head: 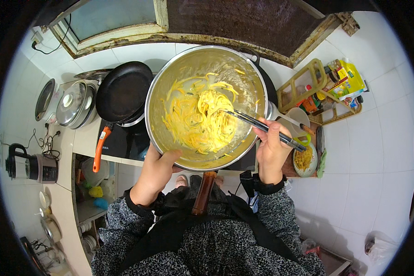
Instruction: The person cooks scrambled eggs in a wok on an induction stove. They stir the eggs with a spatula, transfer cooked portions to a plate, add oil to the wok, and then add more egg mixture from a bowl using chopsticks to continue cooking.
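Observation:
A large steel mixing bowl (248, 103) is tilted in front of me, and my left hand (155, 172) grips its near left rim. Inside lies a wet mass of shredded vegetable in pale yellow batter (183, 120). My right hand (272, 148) holds a pair of dark chopsticks (262, 126). Their tips are in a heaped clump of coated shreds (212, 107) near the bowl's middle. Below the bowl, a brown wooden handle (204, 198) points toward me; the pan it belongs to is mostly hidden, with a dark rim (269, 82) showing at the right.
Left of the bowl, a black frying pan (124, 91) with an orange handle (102, 148) sits over the cooktop (124, 145). A lidded steel pot (72, 103) stands farther left. To the right are a plate of yellow shreds (303, 158) and a condiment rack (317, 76).

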`<state>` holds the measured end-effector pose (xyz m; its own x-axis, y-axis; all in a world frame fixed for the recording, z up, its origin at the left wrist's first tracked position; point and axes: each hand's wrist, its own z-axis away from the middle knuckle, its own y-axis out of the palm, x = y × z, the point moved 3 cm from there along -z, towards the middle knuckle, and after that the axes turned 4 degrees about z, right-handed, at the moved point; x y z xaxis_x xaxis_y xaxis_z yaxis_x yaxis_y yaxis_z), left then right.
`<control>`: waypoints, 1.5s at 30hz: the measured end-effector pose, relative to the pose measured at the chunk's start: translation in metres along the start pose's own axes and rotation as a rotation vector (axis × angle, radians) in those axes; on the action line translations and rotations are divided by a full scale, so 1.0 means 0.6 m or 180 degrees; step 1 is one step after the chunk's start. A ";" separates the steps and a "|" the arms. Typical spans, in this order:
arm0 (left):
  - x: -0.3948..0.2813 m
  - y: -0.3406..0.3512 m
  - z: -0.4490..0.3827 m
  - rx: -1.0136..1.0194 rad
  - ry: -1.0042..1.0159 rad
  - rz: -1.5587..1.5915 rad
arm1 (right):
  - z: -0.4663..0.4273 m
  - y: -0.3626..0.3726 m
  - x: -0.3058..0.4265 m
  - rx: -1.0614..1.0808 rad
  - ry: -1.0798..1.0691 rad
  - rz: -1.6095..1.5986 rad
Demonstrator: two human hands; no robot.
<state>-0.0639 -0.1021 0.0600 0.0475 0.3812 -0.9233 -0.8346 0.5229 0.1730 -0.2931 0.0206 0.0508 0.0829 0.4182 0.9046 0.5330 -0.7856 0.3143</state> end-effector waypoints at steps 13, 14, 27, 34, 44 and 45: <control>-0.015 0.001 -0.022 0.0221 -0.0320 0.0398 | -0.090 -0.007 0.073 0.0323 -0.0352 -0.0374; -0.018 0.001 -0.023 0.0278 -0.0300 0.0425 | -0.094 -0.006 0.077 0.0352 -0.0343 -0.0361; -0.022 0.009 -0.034 0.0504 -0.0255 0.0580 | -0.122 -0.020 0.041 0.0085 0.0273 -0.0413; -0.021 0.010 -0.033 0.0401 -0.0195 0.0546 | -0.129 -0.020 0.037 0.0137 0.0286 -0.0461; -0.021 0.010 -0.030 0.0387 -0.0263 0.0530 | -0.128 -0.018 0.049 0.0249 0.0263 -0.0585; -0.022 0.010 -0.029 0.0360 -0.0248 0.0467 | -0.128 -0.018 0.049 0.0246 0.0276 -0.0551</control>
<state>-0.0791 -0.1174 0.0672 -0.0243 0.5151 -0.8568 -0.7689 0.5381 0.3453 -0.3611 0.0063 0.0964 -0.0864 0.5004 0.8614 0.5962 -0.6667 0.4472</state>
